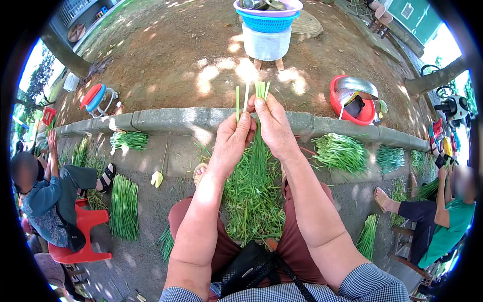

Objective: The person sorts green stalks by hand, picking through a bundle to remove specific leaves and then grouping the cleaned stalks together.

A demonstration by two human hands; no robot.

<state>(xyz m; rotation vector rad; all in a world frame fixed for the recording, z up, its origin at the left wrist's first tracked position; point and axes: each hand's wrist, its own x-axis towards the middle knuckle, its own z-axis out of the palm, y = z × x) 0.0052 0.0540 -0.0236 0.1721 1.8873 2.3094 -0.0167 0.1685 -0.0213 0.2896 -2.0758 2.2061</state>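
My left hand [233, 137] pinches a couple of cut stalks between thumb and fingers, a green stalk [237, 102] and a paler one [246, 94], both pointing up. Beside it, my right hand [274, 124] grips a small bunch of green stalks [261, 90] that look like garlic chives. Their thick cut ends stick up above the thumb, and thin green leaves [258, 154] hang below the fist. The fingertips of both hands nearly meet. Under them, between my knees, lies a loose heap of green trimmings [253, 211].
A stone curb [169, 120] runs across ahead. Bundles of greens [124, 207] [341, 153] lie on the pavement. A red basin [360, 117] and stacked tubs on a stool [267, 41] stand beyond the curb. Seated people [43, 215] [453, 226] are on both sides.
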